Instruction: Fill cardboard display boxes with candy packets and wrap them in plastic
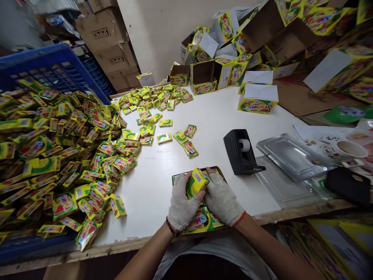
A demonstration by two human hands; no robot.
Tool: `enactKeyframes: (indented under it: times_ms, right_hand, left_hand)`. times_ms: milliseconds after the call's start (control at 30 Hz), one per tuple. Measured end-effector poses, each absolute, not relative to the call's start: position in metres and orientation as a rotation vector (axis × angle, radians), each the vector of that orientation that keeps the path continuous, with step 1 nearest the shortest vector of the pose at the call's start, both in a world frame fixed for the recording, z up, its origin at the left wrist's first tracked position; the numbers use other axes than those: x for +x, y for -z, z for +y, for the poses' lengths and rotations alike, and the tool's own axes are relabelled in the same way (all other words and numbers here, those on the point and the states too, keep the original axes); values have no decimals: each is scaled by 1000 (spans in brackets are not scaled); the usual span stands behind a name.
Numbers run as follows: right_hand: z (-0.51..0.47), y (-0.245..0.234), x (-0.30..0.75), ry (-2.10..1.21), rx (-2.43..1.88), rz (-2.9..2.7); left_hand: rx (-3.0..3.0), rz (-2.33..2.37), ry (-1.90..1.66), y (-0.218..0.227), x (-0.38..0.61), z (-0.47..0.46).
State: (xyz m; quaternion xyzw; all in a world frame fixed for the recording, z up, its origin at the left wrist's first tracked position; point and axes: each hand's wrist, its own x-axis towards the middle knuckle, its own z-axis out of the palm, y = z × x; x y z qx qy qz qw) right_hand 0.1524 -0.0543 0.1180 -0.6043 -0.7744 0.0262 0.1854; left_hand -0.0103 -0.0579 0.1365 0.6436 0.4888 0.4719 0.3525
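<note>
Both my hands wear white knitted gloves with bare fingertips. Between them is a small yellow-green crayon box (196,183), tilted so its barcode end faces up. My left hand (182,202) grips it from the left, thumb across the near side. From the right, my right hand (221,196) closes around the same box. Beneath both hands lies a shallow dark-edged tray (222,175) holding more of these boxes, flat with their printed faces up. My hands cover much of the tray. Whether more than one box is in my grip, I cannot tell.
A blue crate (55,66) spills a large heap of crayon boxes (96,159) onto the left of the white table (154,210). A black tape dispenser (237,151) and clear plastic trays (291,153) stand at right, near a mug (346,151). Open display cartons (258,97) line the back.
</note>
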Motion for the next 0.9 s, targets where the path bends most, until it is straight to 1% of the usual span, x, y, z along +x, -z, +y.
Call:
enactKeyframes:
  times_ms: [100,267,333,367,467,533,600,667,767,833,900]
  right_hand:
    - [-58,-130,160,-382,-1547,-2008]
    - [-59,-166,179,-1072,-1285,-1423]
    - [-60,-185,187,-1183,-1177,-1398]
    - [-61,-195,190,-1151,-1146,-1458]
    - [-66,-223,199,-866,-1101,-1814]
    - [-70,-234,203,-734,-1144,-2006]
    - [-75,-235,206,-669,-1263,-2034]
    - [-79,-224,209,-661,-1440,-1999]
    - [-84,-193,211,-696,-1651,-1961]
    - [-85,-170,211,-654,-1678,-1930]
    - [-85,-153,207,-586,-1659,-1935]
  left_hand:
    - [1730,1287,-1222,-133,-11,-58]
    - [1924,1122,-1145,-139,-5,-60]
    - [1844,999,-1062,-151,1,-62]
    - [1738,938,-1013,-158,5,-62]
    - [1390,747,-879,-181,14,-63]
    - [1351,688,-846,-193,16,-62]
    - [1449,775,-873,-196,13,-62]
    - [1589,961,-945,-189,2,-62]
    - [1838,1268,-1157,-163,-34,-59]
    - [1973,1512,-1290,-141,-72,-59]
    - [1970,1842,-1295,-123,-115,-65]
